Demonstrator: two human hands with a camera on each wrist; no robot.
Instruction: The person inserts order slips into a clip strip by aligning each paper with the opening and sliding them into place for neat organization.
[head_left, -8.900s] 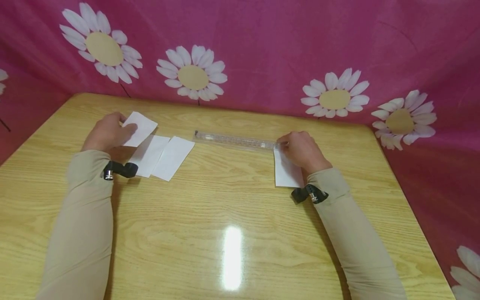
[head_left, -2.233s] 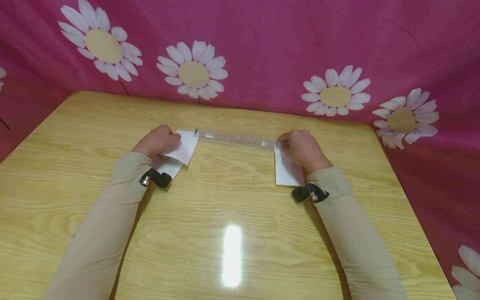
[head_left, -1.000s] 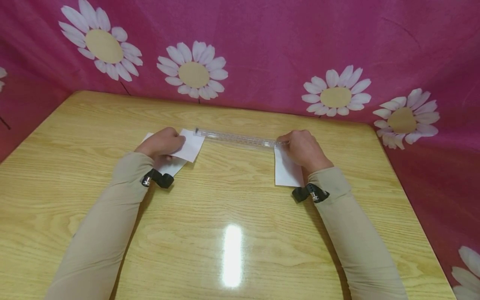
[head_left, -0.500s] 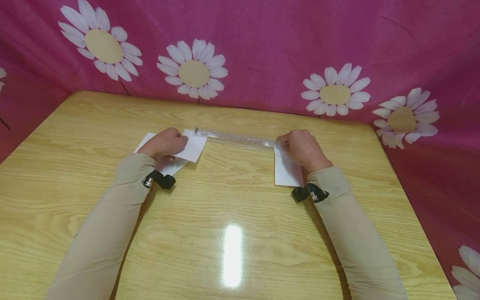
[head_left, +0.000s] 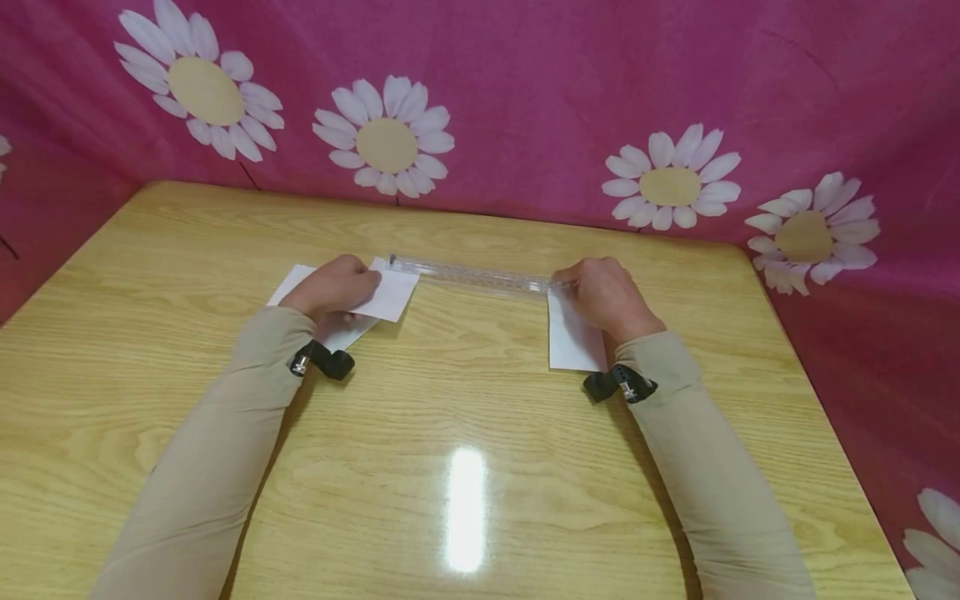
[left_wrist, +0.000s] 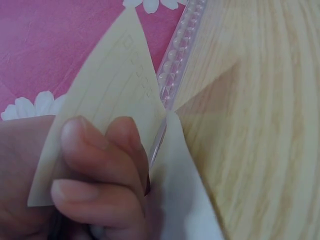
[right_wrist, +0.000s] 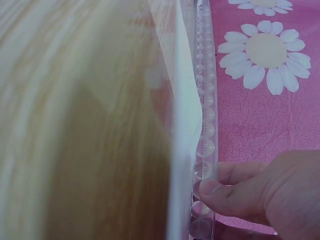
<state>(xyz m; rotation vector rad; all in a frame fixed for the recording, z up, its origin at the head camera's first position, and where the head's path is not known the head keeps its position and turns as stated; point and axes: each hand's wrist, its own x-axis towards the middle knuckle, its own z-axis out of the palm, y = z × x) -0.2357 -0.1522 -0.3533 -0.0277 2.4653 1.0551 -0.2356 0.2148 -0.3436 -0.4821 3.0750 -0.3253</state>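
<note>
My left hand [head_left: 333, 287] grips a small white paper card [head_left: 399, 293]. Its right part reaches the left end of a clear plastic strip [head_left: 480, 276] with a row of round bumps. In the left wrist view, this card [left_wrist: 115, 75] stands tilted and carries faint printed marks. Beneath that hand lie further white cards [head_left: 347, 335], partly hidden. My right hand [head_left: 609, 296] pinches the strip's right end between thumb and finger, as the right wrist view shows. Another white card [head_left: 573, 340] hangs or lies below this end, partly covered by the hand.
The wooden table [head_left: 375, 467] spreads toward me, with a bright light reflection [head_left: 467, 508] on it. A pink curtain [head_left: 525, 100] with large white flowers borders its back and sides. Black wrist cameras [head_left: 330, 362] sit close to the tabletop.
My left hand has carried its card from the far left to the strip's left end, creeping right lately. The loose cards are now mostly under it. My right hand has stayed put.
</note>
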